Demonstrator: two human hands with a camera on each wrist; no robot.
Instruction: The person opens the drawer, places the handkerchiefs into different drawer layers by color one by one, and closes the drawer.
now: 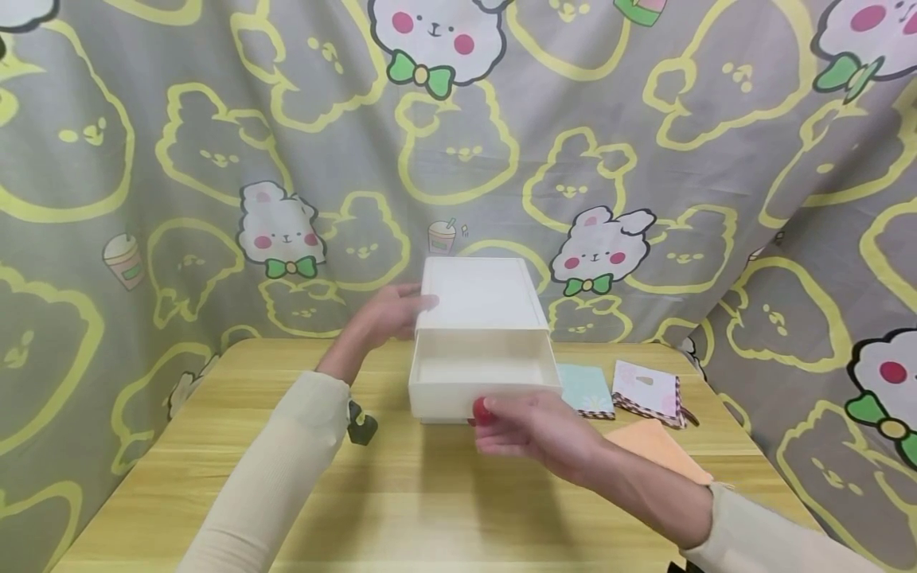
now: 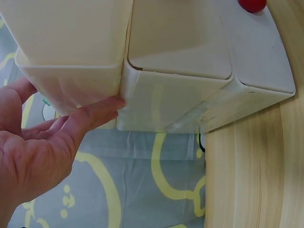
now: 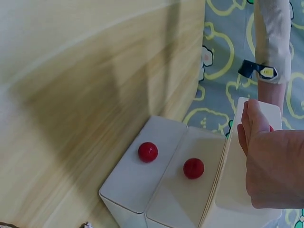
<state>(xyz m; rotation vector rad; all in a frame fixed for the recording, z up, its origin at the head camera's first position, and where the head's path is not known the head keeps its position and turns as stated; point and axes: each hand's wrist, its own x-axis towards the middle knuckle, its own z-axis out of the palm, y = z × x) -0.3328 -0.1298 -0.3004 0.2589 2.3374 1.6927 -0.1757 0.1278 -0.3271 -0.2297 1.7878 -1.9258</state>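
A white drawer unit point(image 1: 480, 290) stands on the table with its top drawer point(image 1: 483, 358) pulled partway out; the inside of that drawer looks bare. My right hand point(image 1: 540, 434) pinches the red round knob point(image 1: 484, 411) on the drawer's front. Against the unit's upper left side rests my left hand point(image 1: 387, 314), its fingers fairly straight in the left wrist view, with one digit over the top edge. Below, the two lower drawers point(image 3: 142, 178) are closed, each with its own red knob point(image 3: 147, 152).
Right of the unit lie a light blue folded cloth point(image 1: 587, 388), a white and pink cloth point(image 1: 647, 390) with checked trim, and an orange cloth point(image 1: 657, 447) partly behind my right arm. A patterned curtain point(image 1: 344, 159) hangs behind the wooden table point(image 1: 401, 509).
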